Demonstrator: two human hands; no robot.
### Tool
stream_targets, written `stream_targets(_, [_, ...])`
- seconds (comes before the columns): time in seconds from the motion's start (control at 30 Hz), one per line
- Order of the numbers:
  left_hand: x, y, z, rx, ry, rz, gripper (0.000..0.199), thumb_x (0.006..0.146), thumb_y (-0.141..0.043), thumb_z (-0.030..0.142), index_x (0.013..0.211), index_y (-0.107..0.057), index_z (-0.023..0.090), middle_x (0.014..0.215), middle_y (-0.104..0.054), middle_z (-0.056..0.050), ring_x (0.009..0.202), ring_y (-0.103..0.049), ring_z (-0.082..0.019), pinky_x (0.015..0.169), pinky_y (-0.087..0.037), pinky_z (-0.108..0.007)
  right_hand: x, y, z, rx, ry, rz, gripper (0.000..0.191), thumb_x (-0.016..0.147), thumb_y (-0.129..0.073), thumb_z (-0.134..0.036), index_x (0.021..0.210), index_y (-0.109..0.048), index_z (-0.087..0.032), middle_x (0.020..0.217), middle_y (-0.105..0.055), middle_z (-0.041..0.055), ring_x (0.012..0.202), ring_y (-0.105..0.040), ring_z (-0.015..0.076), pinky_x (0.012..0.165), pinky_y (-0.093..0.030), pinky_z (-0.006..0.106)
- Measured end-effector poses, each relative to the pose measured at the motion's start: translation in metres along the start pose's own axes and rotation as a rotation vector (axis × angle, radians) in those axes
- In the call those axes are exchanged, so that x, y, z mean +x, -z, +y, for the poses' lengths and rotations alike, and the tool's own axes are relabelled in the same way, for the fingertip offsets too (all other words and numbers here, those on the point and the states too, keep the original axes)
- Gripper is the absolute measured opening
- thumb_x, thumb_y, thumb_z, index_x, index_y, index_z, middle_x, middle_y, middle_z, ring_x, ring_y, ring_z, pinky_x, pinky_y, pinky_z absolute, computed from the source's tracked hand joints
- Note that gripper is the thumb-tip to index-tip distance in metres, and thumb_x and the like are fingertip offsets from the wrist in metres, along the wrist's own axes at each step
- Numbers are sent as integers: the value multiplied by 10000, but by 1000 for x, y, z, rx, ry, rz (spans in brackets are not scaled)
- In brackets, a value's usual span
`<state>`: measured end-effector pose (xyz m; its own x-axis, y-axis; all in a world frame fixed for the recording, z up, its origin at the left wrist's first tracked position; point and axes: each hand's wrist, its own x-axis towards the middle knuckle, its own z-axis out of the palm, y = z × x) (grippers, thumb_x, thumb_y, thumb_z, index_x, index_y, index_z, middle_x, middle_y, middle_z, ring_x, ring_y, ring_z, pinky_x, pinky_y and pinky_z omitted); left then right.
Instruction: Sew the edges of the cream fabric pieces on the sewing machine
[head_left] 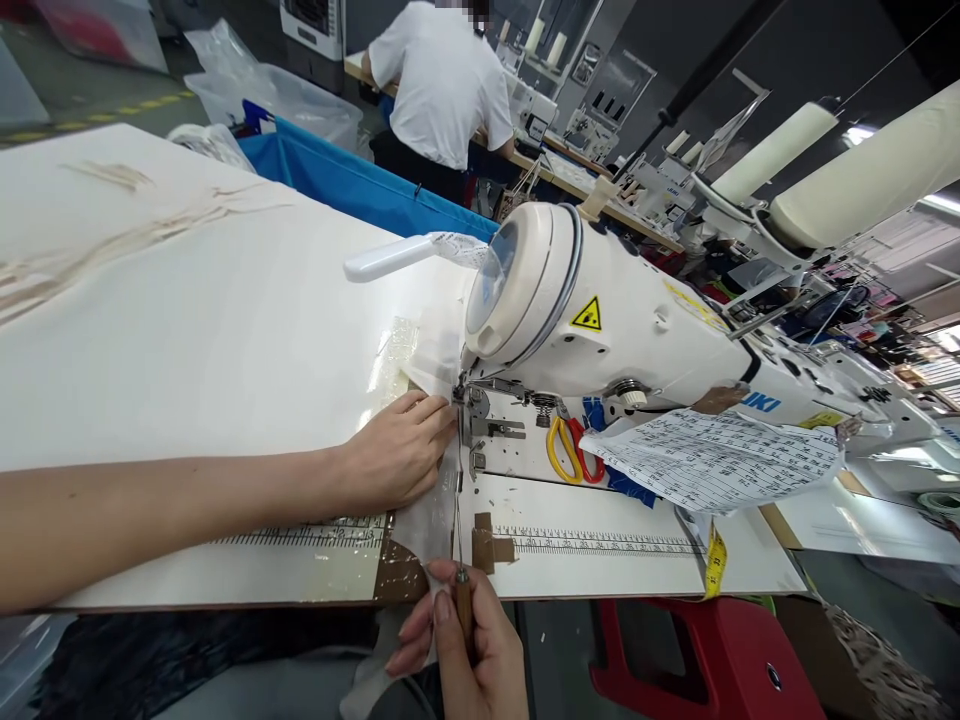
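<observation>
My left hand [401, 450] lies on a strip of thin white fabric [426, 525] beside the presser foot, its bent fingers close together and pressing on the cloth. At the table's front edge, my right hand [480, 650] is closed around the wooden handle of an awl [464, 608], and its fingers also pinch the fabric's near end. The awl's thin metal shaft points away from me, along the fabric's right edge toward the needle area. A white sewing machine [645, 300] stands over the work, and its head hides the fabric's far end.
Scissors [568, 455] with yellow and red handles lie under the machine arm. Printed paper [720, 460] hangs from the arm; a yellow tape measure [716, 562] drapes over the edge. A red stool [750, 660] stands below. Loose strips [135, 240] lie left. A person [450, 90] sits beyond.
</observation>
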<state>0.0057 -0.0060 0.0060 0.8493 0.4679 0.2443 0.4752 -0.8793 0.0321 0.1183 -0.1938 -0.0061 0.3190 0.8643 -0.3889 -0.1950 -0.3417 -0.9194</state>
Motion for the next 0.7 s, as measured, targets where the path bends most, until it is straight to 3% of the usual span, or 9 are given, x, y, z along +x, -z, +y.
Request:
stream_targets(0.37, [-3, -7, -1, -59, 16, 52, 387, 882, -532, 216, 1220, -622, 51, 1270, -608, -183, 1183, -514, -309, 999, -414, -422, 11, -3, -18, -31, 103, 4, 495, 859, -675, -651, 1050, -695, -195, 687, -683, -18, 491, -681, 151, 509, -550, 240])
stream_targets(0.7, [1, -6, -6, -63, 47, 21, 398, 925, -459, 200, 1251, -605, 25, 1226, -606, -192, 1173, -510, -317, 995, -432, -457, 18, -4, -30, -146, 168, -15, 495, 902, -625, -638, 1077, -686, -179, 744, -700, 2, 538, -704, 152, 552, -538, 238])
